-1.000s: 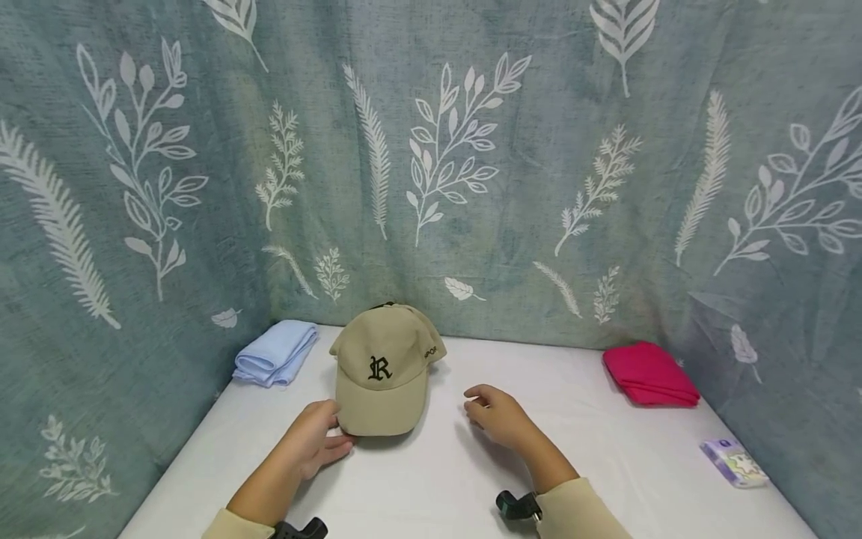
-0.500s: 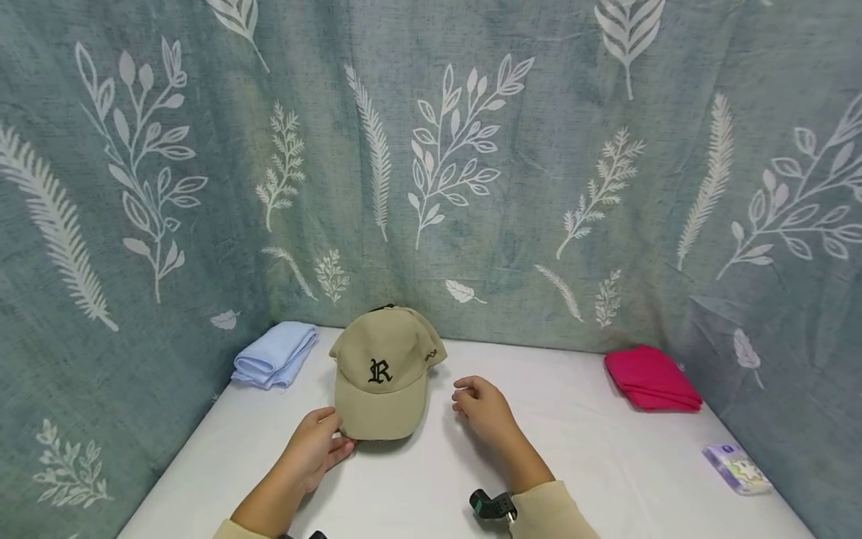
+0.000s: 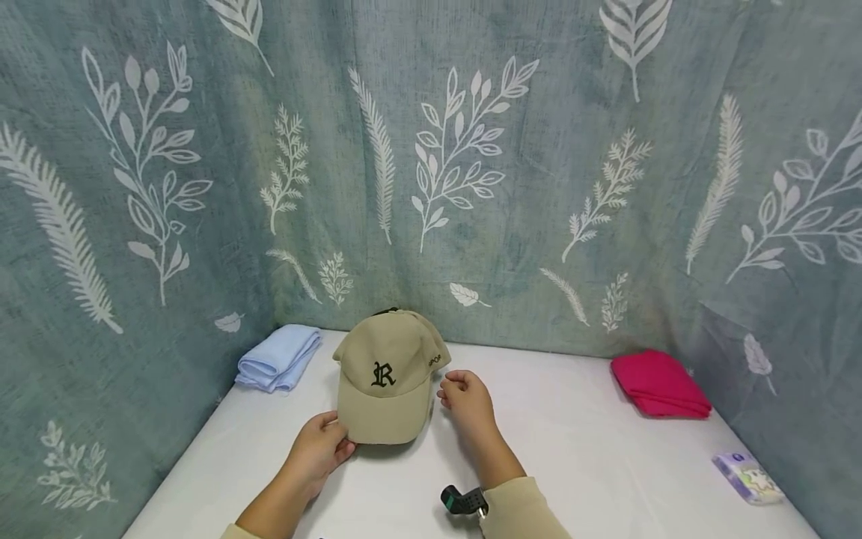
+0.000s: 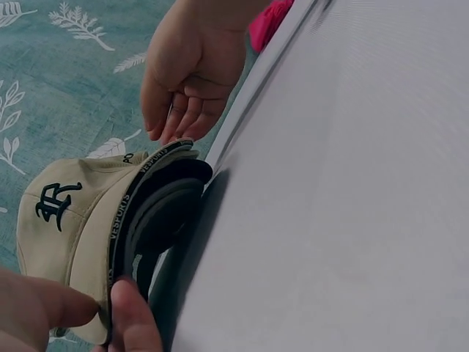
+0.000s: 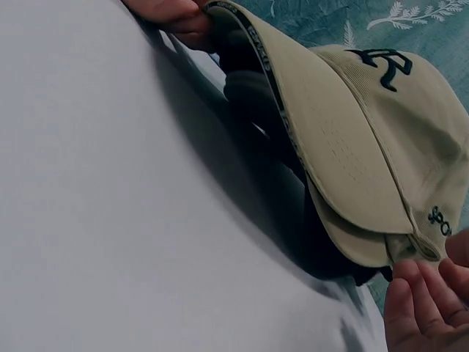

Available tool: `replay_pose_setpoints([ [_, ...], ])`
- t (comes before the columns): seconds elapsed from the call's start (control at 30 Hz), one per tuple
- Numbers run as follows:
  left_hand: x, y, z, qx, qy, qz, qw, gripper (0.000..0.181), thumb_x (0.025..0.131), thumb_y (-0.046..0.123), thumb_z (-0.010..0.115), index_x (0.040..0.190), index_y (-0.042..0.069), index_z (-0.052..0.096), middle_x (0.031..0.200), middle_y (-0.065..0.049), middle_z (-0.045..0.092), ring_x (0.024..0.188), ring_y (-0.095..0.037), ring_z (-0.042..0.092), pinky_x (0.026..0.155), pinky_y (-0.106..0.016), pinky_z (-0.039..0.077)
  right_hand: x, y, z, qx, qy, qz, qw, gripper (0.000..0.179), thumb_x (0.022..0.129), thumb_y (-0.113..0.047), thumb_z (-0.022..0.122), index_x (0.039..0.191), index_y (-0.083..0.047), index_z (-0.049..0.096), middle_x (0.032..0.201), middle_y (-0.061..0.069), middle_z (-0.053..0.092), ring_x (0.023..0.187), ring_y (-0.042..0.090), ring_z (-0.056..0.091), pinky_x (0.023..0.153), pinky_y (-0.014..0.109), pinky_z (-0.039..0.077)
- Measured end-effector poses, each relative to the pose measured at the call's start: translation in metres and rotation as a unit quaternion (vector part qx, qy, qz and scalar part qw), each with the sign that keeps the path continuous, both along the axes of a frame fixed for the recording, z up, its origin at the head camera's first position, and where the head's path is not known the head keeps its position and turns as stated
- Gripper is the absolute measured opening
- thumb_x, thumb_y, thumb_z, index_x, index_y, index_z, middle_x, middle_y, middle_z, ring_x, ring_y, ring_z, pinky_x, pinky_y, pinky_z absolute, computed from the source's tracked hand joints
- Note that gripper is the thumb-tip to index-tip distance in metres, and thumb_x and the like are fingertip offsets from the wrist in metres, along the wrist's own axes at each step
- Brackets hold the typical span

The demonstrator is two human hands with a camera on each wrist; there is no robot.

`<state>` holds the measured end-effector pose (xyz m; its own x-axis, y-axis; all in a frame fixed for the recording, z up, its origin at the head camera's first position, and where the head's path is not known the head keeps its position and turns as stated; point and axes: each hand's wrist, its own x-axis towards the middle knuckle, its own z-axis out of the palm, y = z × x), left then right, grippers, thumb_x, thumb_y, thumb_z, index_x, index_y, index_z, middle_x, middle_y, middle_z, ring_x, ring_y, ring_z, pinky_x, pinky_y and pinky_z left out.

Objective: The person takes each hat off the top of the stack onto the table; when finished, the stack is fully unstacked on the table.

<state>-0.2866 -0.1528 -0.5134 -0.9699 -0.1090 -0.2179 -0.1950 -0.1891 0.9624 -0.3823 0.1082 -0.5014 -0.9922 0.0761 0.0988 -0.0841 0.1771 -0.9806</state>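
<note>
A beige baseball cap (image 3: 388,374) with a dark letter on its front sits on the white table near the back curtain, brim toward me. My left hand (image 3: 316,447) pinches the left corner of the brim; in the left wrist view its thumb (image 4: 69,304) lies on top and a finger (image 4: 132,315) underneath. Beside the cap's right edge is my right hand (image 3: 469,404), fingers loosely bent. In the right wrist view its fingertips (image 5: 414,282) come close to the cap's side edge; contact cannot be made out. Dark, shadowed shapes show under the brim (image 4: 117,227).
A folded light blue cloth (image 3: 279,358) lies at the back left, left of the cap. Toward the right edge are a folded red cloth (image 3: 660,384) and a small purple-and-white packet (image 3: 749,477). A leaf-patterned curtain (image 3: 512,284) borders the table (image 3: 579,449).
My right hand has moved left, from a gap away up to the cap's right edge. The left hand stays at the brim's left corner, and the cap stays in place.
</note>
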Motion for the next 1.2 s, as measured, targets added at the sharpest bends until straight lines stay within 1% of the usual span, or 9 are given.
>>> replay_pose_setpoints([
  [0.07,0.002,-0.001,-0.002,-0.007,-0.001,0.002,1.0,0.055,0.105,0.003,0.05,0.155,-0.011,0.03,0.125,-0.02,0.059,0.091,-0.017,0.06,0.077,-0.024,0.06,0.002,-0.007,-0.002,-0.023,-0.01,-0.009,0.9996,0.027,0.101,-0.007,0.062,0.124,0.007,0.061,0.106,0.022,0.072,0.086,0.019,0.073,0.071,0.023,0.06],
  [0.2,0.003,-0.001,-0.002,-0.009,0.002,0.002,1.0,0.055,0.105,0.004,0.051,0.155,-0.01,0.031,0.129,-0.022,0.058,0.092,-0.017,0.061,0.079,-0.024,0.06,0.003,-0.018,-0.002,-0.056,-0.009,-0.015,0.9983,0.035,0.099,-0.006,0.06,0.133,0.005,0.057,0.113,0.022,0.072,0.087,0.019,0.072,0.073,0.023,0.059],
  [0.4,0.001,0.002,-0.001,0.0,0.006,-0.001,1.0,0.054,0.104,0.001,0.052,0.153,-0.01,0.033,0.125,-0.021,0.059,0.09,-0.017,0.061,0.077,-0.024,0.06,0.003,-0.024,-0.003,-0.052,-0.004,-0.028,0.9982,0.049,0.099,-0.009,0.064,0.146,-0.002,0.05,0.122,0.02,0.069,0.085,0.015,0.068,0.074,0.025,0.058],
  [0.47,0.001,0.003,-0.001,0.001,0.006,0.003,1.0,0.054,0.103,0.0,0.052,0.153,-0.01,0.033,0.123,-0.02,0.06,0.088,-0.017,0.06,0.076,-0.024,0.06,0.003,-0.025,-0.005,-0.047,-0.006,-0.023,0.9986,0.056,0.099,-0.01,0.064,0.152,-0.005,0.045,0.127,0.02,0.067,0.089,0.016,0.069,0.076,0.026,0.058],
  [0.57,0.001,0.003,0.0,-0.003,0.006,0.01,0.9999,0.054,0.103,0.0,0.051,0.153,-0.009,0.033,0.123,-0.021,0.059,0.087,-0.017,0.06,0.075,-0.024,0.06,0.002,-0.026,-0.008,-0.037,-0.005,-0.008,0.9993,0.062,0.101,-0.014,0.065,0.157,-0.01,0.039,0.133,0.019,0.064,0.102,0.02,0.068,0.083,0.028,0.057],
  [0.7,0.002,0.002,0.002,-0.004,0.006,0.011,0.9999,0.055,0.103,0.0,0.051,0.154,-0.009,0.032,0.127,-0.023,0.058,0.089,-0.017,0.06,0.076,-0.024,0.06,0.003,-0.027,-0.009,-0.022,-0.001,0.004,0.9997,0.064,0.102,-0.017,0.066,0.159,-0.013,0.037,0.138,0.016,0.061,0.116,0.025,0.064,0.087,0.03,0.056],
  [0.8,0.002,0.002,0.003,-0.004,0.005,0.01,0.9999,0.055,0.103,0.0,0.051,0.154,-0.009,0.032,0.129,-0.024,0.057,0.09,-0.017,0.06,0.076,-0.024,0.06,0.004,-0.028,-0.008,-0.012,-0.001,0.009,0.9999,0.065,0.102,-0.019,0.066,0.16,-0.015,0.036,0.141,0.013,0.059,0.121,0.026,0.06,0.087,0.032,0.056],
  [1.03,0.002,-0.003,0.002,-0.011,0.007,0.026,0.9996,0.056,0.103,0.0,0.051,0.154,-0.01,0.031,0.125,-0.023,0.058,0.087,-0.017,0.06,0.074,-0.024,0.06,0.008,-0.035,-0.01,-0.007,0.004,0.025,0.9997,0.067,0.102,-0.018,0.067,0.161,-0.014,0.034,0.145,0.014,0.057,0.122,0.026,0.058,0.09,0.031,0.054],
  [1.2,0.001,-0.005,-0.001,-0.014,0.005,0.033,0.9994,0.056,0.102,0.002,0.051,0.153,-0.009,0.033,0.122,-0.021,0.058,0.087,-0.016,0.06,0.073,-0.023,0.06,0.007,-0.036,-0.012,-0.041,0.003,0.029,0.9987,0.064,0.102,-0.017,0.068,0.159,-0.013,0.037,0.146,0.015,0.055,0.12,0.026,0.059,0.087,0.028,0.055],
])
